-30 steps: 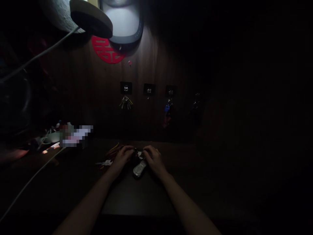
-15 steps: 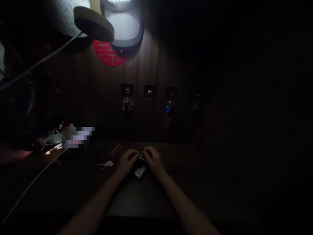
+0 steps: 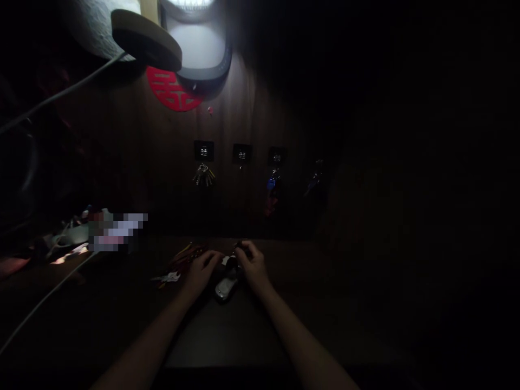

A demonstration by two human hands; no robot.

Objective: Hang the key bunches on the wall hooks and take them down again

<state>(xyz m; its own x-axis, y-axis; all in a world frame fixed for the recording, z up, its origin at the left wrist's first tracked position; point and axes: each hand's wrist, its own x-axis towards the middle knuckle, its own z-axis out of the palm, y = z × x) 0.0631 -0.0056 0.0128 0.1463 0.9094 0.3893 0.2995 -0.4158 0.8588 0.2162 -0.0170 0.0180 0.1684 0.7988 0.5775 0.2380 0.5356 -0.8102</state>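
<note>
- Silver, smooth and rounded like a long oval, the gadget (image 3: 225,288) lies on the table (image 3: 219,341), in front of and between the two hands; its near end is blunt, its rim darker than its top;
- the right hand (image 3: 252,262) is bent, thumb and fingers closed on a small dark piece (image 3: 235,248) with tiny bright glints; the dim light hides its exact shape;
- the left hand (image 3: 203,265) is curved, its fingertips near a white scrap (image 3: 225,261) with an uneven edge, just beyond the gadget; whether those fingers grasp anything, I cannot tell;
- left of the left hand lies a reddish-brown bundle (image 3: 187,257) of thin, straight lengths, a yellowish one among them; on its near side rests a pale, jagged-ended tool (image 3: 168,278), its shine suggesting metal;
- the tabletop is dark, with a faint grey sheen near its front edge; the wall (image 3: 244,103) behind is dark wood with upright grain;
- on that wall, black square hooks (image 3: 203,151) stand in a row; a fan of metal keys (image 3: 203,176) hangs from the leftmost, a blue tag (image 3: 271,183) from another further right;
- higher up, a round red cutout (image 3: 168,95) with straight-barred openings sits partly behind a bright lamp (image 3: 199,46) with a curved grey rim; a thick flat disc (image 3: 148,43) overlaps it, and a pale, slim cable (image 3: 69,92) slants down leftward
</note>
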